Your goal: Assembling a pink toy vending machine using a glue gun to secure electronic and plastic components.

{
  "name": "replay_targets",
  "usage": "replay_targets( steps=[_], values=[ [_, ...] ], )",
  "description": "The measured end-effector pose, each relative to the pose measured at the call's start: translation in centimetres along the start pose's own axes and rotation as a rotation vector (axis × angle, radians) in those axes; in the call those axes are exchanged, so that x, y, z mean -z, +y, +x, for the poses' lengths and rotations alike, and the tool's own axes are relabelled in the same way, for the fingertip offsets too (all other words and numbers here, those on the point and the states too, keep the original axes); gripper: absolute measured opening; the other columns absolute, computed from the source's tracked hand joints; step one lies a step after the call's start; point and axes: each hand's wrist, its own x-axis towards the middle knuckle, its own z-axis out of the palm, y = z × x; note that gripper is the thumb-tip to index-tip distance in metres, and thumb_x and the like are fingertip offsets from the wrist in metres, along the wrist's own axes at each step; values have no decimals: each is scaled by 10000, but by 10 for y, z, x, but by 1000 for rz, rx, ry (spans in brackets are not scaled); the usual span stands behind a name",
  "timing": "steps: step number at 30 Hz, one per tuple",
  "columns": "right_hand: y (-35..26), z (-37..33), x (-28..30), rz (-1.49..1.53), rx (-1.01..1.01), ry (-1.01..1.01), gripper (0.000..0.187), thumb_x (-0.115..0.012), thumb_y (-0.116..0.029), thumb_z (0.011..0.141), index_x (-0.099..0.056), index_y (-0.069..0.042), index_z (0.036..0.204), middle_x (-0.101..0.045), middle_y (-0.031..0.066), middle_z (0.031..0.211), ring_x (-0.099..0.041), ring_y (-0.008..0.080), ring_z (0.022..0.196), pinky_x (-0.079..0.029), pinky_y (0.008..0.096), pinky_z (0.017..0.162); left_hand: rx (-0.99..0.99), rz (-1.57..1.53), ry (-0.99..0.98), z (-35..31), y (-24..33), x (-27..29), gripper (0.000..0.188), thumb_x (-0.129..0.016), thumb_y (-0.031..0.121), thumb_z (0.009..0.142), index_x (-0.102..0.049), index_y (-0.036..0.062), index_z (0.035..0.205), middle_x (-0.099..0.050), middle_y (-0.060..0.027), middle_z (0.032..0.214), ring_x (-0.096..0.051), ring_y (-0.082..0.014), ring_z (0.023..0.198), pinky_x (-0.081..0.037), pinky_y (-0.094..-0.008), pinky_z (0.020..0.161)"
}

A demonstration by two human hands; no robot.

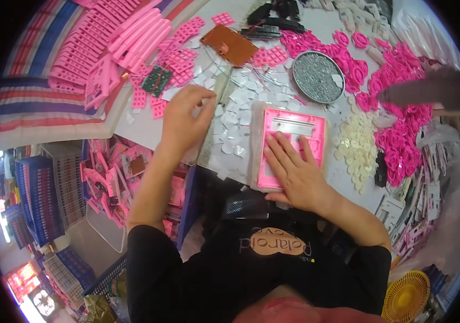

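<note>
My right hand (300,177) lies flat, fingers spread, on a pink plastic case half (269,156). That case rests on a pale block at the table's front edge, and a silvery strip (292,126) runs across its far end. My left hand (187,116) is off to the left above the table, its fingers curled in toward the thumb. Whatever they pinch, if anything, is too small to make out. Close to it are small white square pieces (232,118), a green circuit board (156,81) and pink button pads (181,59).
A round tin of small metal screws (316,78) stands beyond the case. Right of it lie pink rose-shaped parts (399,134) and cream discs (356,145). A brown board (230,44) with wires sits farther back. Pink frames (92,43) are stacked left; a bin (187,202) of pink parts stands below.
</note>
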Motion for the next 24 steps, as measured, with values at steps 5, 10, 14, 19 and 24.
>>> replay_targets(
  steps=[5, 10, 14, 19, 24],
  values=[
    [-2, 0, -1, -14, -23, -72, 1053, -673, -677, 778, -394, 33, 1504, -317, 212, 1608, -240, 356, 1522, -197, 606, 1194, 129, 180, 77, 64, -50, 19, 192, -685, 182, 885, -732, 13, 963, -703, -131, 898, -668, -266, 757, -535, -366, 732],
    [-4, 0, -1, 8, -12, -63, 1047, -687, -650, 786, -378, 43, 1507, -303, 217, 1613, -232, 362, 1523, -199, 607, 1193, 73, 319, -87, 154, -89, -34, 385, -720, 333, 886, -716, 4, 1087, -736, -129, 970, -729, -247, 880, -542, -375, 708],
    [-2, -1, -2, 35, -10, -30, 1038, -712, -615, 782, -370, 47, 1504, -307, 214, 1609, -236, 365, 1521, -212, 607, 1189, 370, 615, -561, 212, -88, -52, 607, -809, 412, 791, -661, -25, 1185, -743, -147, 1073, -730, -287, 917, -546, -435, 744],
    [1, -5, -3, 71, -33, -1, 1025, -740, -578, 773, -372, 44, 1500, -321, 204, 1602, -243, 366, 1518, -225, 608, 1184, 516, 444, -687, 222, -24, -39, 686, -877, 427, 706, -649, -18, 1176, -720, -181, 1164, -713, -319, 1012, -542, -476, 807],
    [-1, -5, -3, 51, -22, 20, 1026, -751, -570, 766, -372, 38, 1501, -320, 202, 1602, -245, 365, 1518, -234, 609, 1180, 254, 668, -316, 207, -24, -43, 567, -858, 367, 728, -661, 27, 1137, -731, -166, 1075, -700, -356, 1004, -546, -476, 819]
  ],
)
